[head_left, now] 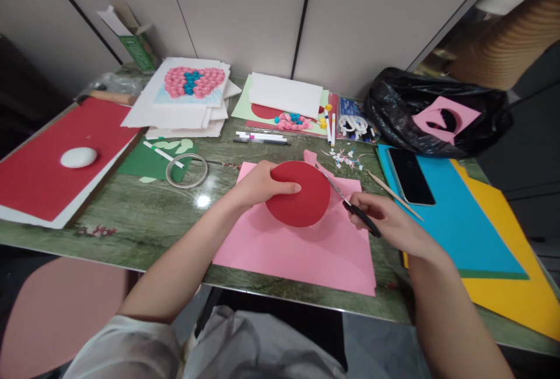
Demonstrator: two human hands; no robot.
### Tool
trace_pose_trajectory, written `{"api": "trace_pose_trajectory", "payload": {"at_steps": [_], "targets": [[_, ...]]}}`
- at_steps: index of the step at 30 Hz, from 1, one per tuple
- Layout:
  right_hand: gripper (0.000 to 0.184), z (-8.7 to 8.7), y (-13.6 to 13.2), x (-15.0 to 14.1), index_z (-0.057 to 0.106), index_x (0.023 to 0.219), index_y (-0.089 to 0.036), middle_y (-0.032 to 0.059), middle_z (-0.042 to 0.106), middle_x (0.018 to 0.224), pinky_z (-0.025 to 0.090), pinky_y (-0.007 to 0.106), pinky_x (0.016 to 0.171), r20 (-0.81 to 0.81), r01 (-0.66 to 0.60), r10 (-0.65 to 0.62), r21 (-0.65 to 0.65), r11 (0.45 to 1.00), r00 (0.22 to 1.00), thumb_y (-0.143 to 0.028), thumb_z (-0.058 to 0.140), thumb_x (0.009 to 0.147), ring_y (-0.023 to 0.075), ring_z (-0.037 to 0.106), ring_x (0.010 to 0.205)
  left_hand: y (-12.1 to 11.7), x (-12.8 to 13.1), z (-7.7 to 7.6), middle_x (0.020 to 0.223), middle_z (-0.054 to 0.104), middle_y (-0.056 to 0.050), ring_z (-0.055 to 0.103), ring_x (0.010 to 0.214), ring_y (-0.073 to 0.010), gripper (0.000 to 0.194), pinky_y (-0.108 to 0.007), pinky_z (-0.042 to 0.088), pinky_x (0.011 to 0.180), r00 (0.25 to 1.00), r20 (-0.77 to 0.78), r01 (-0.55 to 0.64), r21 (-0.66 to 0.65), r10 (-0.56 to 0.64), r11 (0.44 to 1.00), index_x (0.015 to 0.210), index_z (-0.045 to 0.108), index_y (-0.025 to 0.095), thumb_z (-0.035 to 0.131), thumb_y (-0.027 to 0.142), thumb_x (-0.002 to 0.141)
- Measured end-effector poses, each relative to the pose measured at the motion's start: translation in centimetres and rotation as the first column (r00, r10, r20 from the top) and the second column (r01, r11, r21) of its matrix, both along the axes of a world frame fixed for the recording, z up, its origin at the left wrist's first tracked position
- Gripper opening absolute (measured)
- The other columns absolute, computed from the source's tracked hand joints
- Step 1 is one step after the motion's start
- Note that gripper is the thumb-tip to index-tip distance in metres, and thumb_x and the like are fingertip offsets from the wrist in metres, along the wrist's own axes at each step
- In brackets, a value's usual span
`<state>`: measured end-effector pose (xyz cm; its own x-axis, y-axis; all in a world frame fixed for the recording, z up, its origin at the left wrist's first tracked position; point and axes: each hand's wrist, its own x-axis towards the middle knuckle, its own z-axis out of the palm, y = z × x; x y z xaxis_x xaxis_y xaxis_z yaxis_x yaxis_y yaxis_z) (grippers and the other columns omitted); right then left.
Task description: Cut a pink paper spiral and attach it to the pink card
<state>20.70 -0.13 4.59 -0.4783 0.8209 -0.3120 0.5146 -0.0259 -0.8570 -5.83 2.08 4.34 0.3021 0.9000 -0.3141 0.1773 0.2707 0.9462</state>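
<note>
Scissors [366, 220] are gripped by right hand [387, 220], red paper disc [301, 207] by left hand [261, 183].

red disc [300, 207], centre of frame: smooth matt paper. scissors [364, 218]: shiny metal blades, black plastic-looking handles. pink sheet [297, 259]: matt paper too. tabletop [140, 204]: glossy, wood-grain look, catching glare from here. black bag [389, 111], upper right: crinkled shiny plastic. phone [411, 176], right of frame: glassy, smooth. stick [395, 195]: bare wood.

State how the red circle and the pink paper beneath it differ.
The red circle is round; the pink paper is mostly straight-edged. The circle is smaller than the paper. The left hand grips the circle, while the paper lies on the table. Both look flat.
</note>
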Motion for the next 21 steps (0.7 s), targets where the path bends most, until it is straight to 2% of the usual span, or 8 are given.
{"api": "trace_pose_trajectory", "payload": {"at_steps": [11, 16, 21], "targets": [[0.032, 0.8, 0.1, 0.2, 0.042, 0.063, -0.019, -0.0044, 0.038, 0.059, 0.028, 0.023, 0.053, 0.036, -0.024, 0.025, -0.042, 0.999, 0.999, -0.041, 0.060, 0.078, 0.0096, 0.036, 0.056, 0.2, -0.2, -0.2, 0.081, 0.071, -0.004, 0.065, 0.072, -0.0173, 0.022, -0.024, 0.050, 0.059, 0.998, -0.035, 0.056, -0.021, -0.057, 0.998, 0.079, 0.069, 0.015, 0.071, 0.031, 0.064], [0.032, 0.2, 0.1, 0.4, 0.042, 0.064, -0.019, -0.0042, 0.039, 0.060, 0.027, 0.023, 0.053, -0.013, -0.036, 0.035, -0.091, 0.995, 0.999, -0.041, 0.059, 0.079, 0.0102, 0.036, 0.058, 0.2, 0.0, -0.7, 0.083, 0.071, -0.005, 0.065, 0.074, -0.0183, 0.028, -0.025, 0.051, 0.060, 0.996, -0.003, 0.088, -0.031, -0.088, 0.996, 0.088, 0.069, 0.015, 0.071, 0.031, 0.064], [0.026, -0.4, 0.2, 0.5, 0.047, 0.072, -0.019, -0.0032, 0.040, 0.063, 0.029, 0.024, 0.054, -0.027, -0.043, 0.041, -0.087, 0.995, 0.999, -0.042, 0.057, 0.080, 0.0109, 0.036, 0.058, 0.1, 0.4, -1.0, 0.086, 0.071, -0.005, 0.065, 0.075, -0.0176, 0.029, -0.025, 0.051, 0.062, 0.993, 0.058, 0.109, -0.032, -0.107, 0.994, 0.091, 0.068, 0.016, 0.070, 0.028, 0.065]]}}
